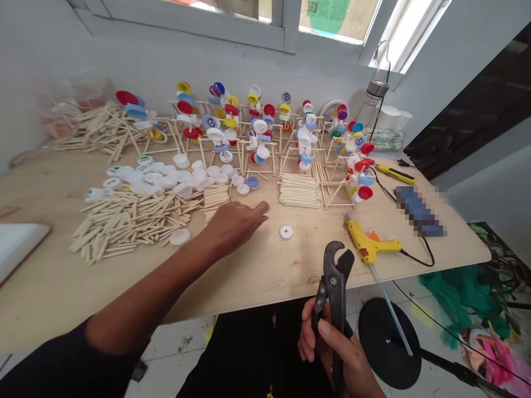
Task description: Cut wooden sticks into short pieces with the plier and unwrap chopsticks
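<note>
My left hand (234, 228) hovers over the table beside short wooden sticks (216, 199), back up, fingers bent together toward the thumb. Anything between its fingertips is hidden. Just right of it lies a white bottle cap (286, 232) with a small dark spot in its centre. My right hand (332, 345), below the table's front edge, grips the handles of a black pipe cutter (334, 276). The cutter points upward, its hooked jaw and blade apart with nothing between them. A neat stack of sticks (298, 190) lies beyond the cap.
Stick frames with coloured bottle caps (260, 127) line the back. Loose caps (166, 176) and a stick pile (136, 218) spread at left. A yellow glue gun (369, 240), a utility knife (396, 174) and a pixelated dark object (418, 210) lie right. A round black base (390, 342) stands on the floor.
</note>
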Available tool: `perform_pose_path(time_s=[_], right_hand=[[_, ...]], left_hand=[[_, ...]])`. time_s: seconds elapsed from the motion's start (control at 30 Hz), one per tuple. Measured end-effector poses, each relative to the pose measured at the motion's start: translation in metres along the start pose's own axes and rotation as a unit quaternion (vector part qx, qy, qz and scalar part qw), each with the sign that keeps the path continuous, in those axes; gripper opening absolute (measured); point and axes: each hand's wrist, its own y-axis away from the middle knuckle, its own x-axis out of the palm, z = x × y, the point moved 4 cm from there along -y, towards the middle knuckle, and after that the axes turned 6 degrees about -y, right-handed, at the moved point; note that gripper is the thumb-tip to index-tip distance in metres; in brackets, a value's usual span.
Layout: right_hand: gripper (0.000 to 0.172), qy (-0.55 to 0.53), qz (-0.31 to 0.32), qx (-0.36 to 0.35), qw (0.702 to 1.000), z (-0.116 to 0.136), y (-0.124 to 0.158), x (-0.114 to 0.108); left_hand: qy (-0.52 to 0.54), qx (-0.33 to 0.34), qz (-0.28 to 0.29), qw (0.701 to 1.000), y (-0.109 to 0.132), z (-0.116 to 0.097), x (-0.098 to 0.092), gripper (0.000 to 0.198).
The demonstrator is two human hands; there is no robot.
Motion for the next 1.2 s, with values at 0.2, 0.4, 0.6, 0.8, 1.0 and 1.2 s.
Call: perform_pose_path(time_s=[0.2, 0.4, 0.6, 0.8, 1.0, 1.2], right_hand=[[0.029, -0.008, 0.014, -0.016, 1.000, 0.004, 0.002, -0.003], [0.028, -0.014, -0.007, -0.014, 1.000, 0.005, 0.003, -0.007], [0.029, -0.011, -0.001, -0.012, 1.000, 0.005, 0.002, -0.006], [0.028, 0.000, -0.021, -0.016, 1.000, 0.006, 0.001, -0.003], [0.026, 0.069, -0.095, -0.098, 0.988, 0.027, -0.013, 0.009], [0.024, 0.138, -0.150, -0.141, 0.969, 0.039, -0.033, 0.027]], left_hand=[[0.008, 0.032, 0.019, 0.999, -0.065, -0.031, 0.000, 0.021], [0.010, 0.028, 0.026, 0.999, -0.073, -0.040, 0.009, 0.022], [0.036, 0.008, 0.027, 0.999, -0.067, -0.038, 0.005, 0.020], [0.149, -0.008, 0.006, 0.989, -0.019, -0.033, -0.010, 0.018], [0.654, 0.092, 0.205, 0.722, 0.054, -0.064, -0.002, 0.026], [0.734, 0.093, 0.291, 0.607, 0.077, -0.080, 0.005, 0.025]])
